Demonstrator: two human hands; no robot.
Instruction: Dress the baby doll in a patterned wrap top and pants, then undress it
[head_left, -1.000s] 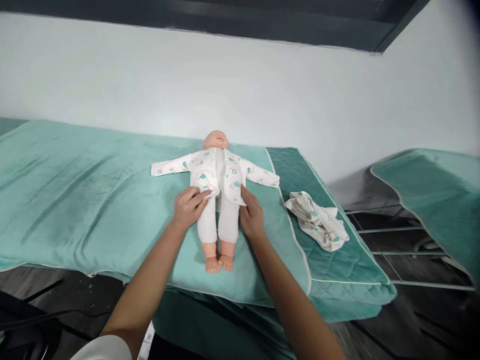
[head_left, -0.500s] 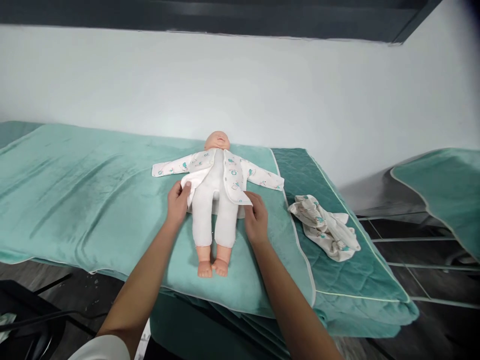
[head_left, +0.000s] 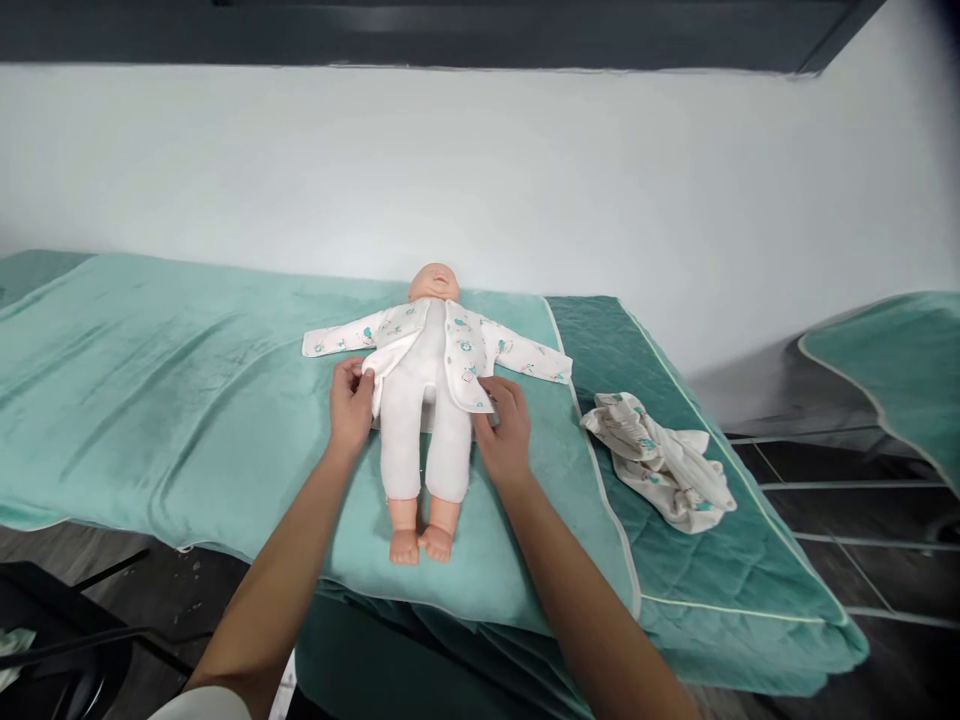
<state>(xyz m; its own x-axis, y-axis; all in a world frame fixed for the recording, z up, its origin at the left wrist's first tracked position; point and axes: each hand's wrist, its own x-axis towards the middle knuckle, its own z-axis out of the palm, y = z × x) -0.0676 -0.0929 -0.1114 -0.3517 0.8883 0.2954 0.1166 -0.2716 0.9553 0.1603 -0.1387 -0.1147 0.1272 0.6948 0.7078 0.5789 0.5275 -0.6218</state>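
A baby doll (head_left: 425, 440) with a white cloth body lies on its back, feet toward me. It wears a white printed jacket (head_left: 466, 350), unfastened down the front, with both sleeves spread out sideways. Between the thumb and fingers of my left hand (head_left: 351, 408) is the jacket's left front edge, folded back to its plain white inside. My right hand (head_left: 505, 425) pinches the lower corner of the right front panel beside the doll's hip. The back of the jacket shows a little under the doll's legs.
A crumpled printed garment (head_left: 664, 462) lies on the dark green quilted cover (head_left: 735, 560) to the right. The light green blanket (head_left: 187, 400) spreads leftward. Behind stands a white wall (head_left: 480, 170); a metal frame (head_left: 855, 487) is at right, a black chair (head_left: 60, 640) at lower left.
My right hand has shifted slightly left, bringing the right jacket panel closer over the doll's hip. The left hand keeps its hold, and the camera view has moved a little.
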